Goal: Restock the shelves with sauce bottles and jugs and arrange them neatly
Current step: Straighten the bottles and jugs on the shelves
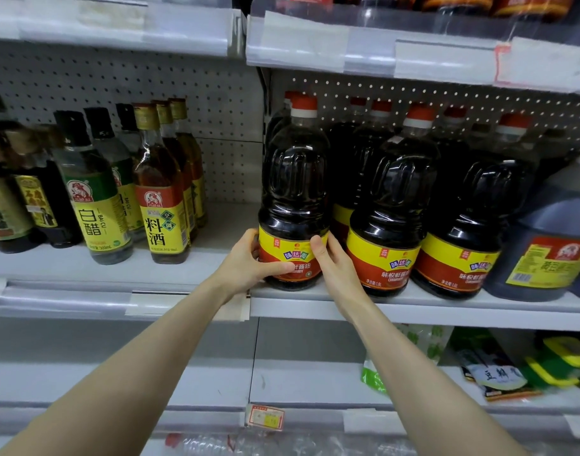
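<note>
Hands hold one dark sauce jug [293, 199] low on its label: left hand [249, 261] and right hand [331, 261] are curled around its sides. The jug stands upright at the front edge of the shelf [413, 306], just beside other jugs [390, 205].

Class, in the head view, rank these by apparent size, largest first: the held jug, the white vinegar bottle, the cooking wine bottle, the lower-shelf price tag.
1. held jug
2. white vinegar bottle and cooking wine bottle: they look alike, so they are not ranked apart
3. price tag: clearly smallest, though nearer the camera
</note>
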